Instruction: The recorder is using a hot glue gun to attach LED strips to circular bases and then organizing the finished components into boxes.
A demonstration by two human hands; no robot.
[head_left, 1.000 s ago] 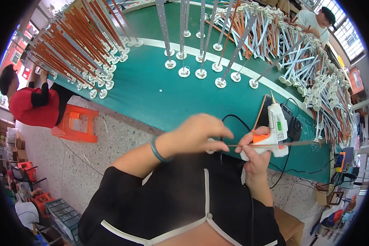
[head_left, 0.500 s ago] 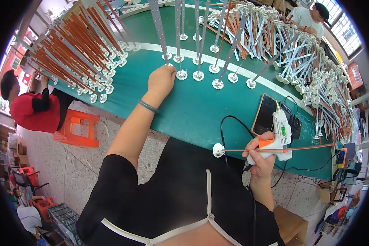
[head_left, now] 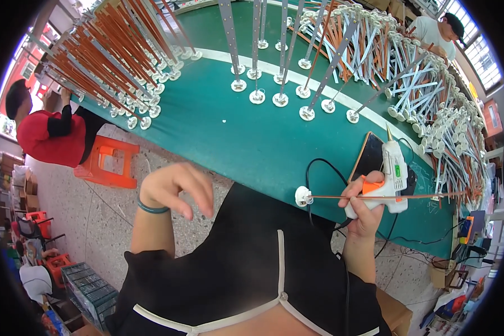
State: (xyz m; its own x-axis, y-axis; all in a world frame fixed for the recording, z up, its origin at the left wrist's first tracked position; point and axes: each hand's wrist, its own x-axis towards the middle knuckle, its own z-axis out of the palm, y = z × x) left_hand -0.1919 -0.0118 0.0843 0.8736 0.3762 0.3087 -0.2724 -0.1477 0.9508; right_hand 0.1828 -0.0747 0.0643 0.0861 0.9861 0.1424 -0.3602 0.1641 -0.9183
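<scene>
The thin copper-coloured rod [head_left: 375,196] with a white round base [head_left: 303,196] at its left end lies level above the near edge of the green table [head_left: 246,140], held in the right hand. Further left, the left hand [head_left: 176,187] hangs over the floor, empty, fingers loosely curled and spread. The right hand [head_left: 364,210] grips both the rod and a white glue gun [head_left: 392,173], its nozzle pointing away from the person.
</scene>
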